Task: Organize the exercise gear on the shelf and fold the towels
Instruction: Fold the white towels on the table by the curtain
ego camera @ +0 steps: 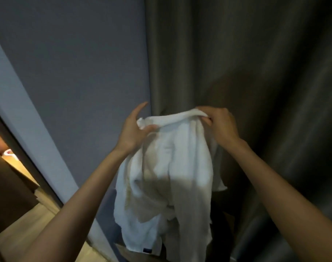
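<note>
This is looking like a room in a home, most likely a bedroom or a living space. A heavy dark curtain (256, 72) is hanging in deep folds across the right side, the way drapes hang over a house window. Beside it a plain blue-grey painted wall (76, 63) is running left to a paler door frame (27, 129). Through the opening at the far left a warmly lit space is showing, with brown wooden furniture (8, 186) standing on a light wood-look floor (14, 229). A white household towel (171, 167) is hanging in front of the curtain, adding to the domestic look.
</note>
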`<state>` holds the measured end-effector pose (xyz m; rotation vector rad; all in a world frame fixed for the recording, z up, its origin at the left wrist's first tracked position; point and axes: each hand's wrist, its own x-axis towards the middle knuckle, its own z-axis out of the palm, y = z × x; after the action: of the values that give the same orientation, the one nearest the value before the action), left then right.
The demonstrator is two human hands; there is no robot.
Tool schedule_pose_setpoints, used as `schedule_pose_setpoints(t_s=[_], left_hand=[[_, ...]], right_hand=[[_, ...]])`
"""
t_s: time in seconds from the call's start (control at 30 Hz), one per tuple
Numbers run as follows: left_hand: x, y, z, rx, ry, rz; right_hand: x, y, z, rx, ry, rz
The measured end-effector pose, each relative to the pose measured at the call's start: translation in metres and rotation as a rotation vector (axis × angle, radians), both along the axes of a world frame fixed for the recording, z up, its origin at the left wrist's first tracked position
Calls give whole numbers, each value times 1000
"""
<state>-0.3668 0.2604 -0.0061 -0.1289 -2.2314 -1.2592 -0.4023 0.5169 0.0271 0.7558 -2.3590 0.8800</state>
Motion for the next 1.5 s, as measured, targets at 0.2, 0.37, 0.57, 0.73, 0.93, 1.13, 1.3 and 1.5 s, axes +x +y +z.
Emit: schedule_pose_setpoints(t_s=[0.2,0.37,0.57,0.73,0.93,1.13,1.3,1.5], left_hand=[[0,37,24,-50,89,-217],[2,40,10,-6,80,-114],[0,40,2,225,93,86],[-2,20,-2,375,139,314],[-1,5,-9,237,-70,178],[10,44,-1,183,-85,-104],[9,66,-1,0,-56,-312],[7,74,-19,101,-10,-107]], right_hand=[[19,-37,29,90,145,104],[8,-28,1,107,-38,155],[-5,-12,-64,236,-420,145],[-5,18,-121,138,-649,19],[-11,22,-90,-240,-477,-88],[-2,-11,-21,27,-237,34],[20,-24,-9,24,-186,183],[27,-4,-34,16,-229,126]])
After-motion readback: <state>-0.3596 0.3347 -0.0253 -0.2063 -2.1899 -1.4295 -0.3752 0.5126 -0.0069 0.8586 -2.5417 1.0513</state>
